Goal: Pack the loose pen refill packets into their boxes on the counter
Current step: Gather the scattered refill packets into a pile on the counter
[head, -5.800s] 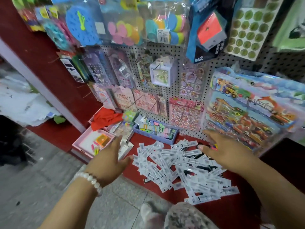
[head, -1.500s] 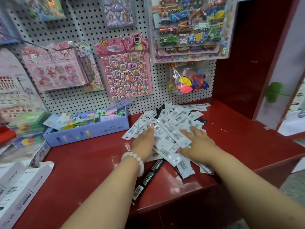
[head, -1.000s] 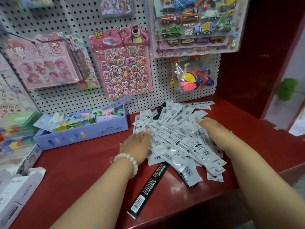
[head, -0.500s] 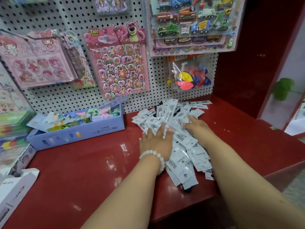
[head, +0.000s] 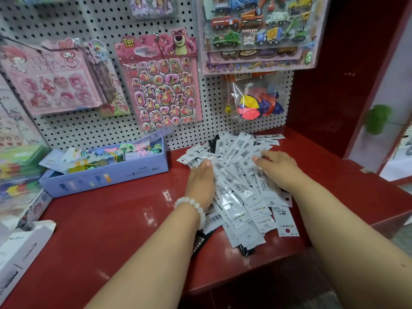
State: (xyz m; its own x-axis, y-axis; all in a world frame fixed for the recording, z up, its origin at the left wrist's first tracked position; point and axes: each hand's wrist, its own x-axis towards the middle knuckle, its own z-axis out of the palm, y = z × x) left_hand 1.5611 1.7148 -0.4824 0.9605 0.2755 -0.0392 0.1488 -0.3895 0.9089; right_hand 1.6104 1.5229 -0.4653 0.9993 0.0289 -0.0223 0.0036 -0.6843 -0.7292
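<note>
left hand (head: 200,184): flat, fingers straight, pressed against left side of packet pile, grips nothing | right hand (head: 278,168): open, fingers spread, resting on top of pile | refill packets (head: 240,197): heaped on red tabletop (head: 111,230), between hands | white box (head: 20,250): far left, well apart

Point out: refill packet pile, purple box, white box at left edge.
refill packet pile (head: 236,184): head view, middle of heap between the hands.
purple box (head: 116,176): head view, front wall.
white box (head: 21,253): head view, top face.
</note>
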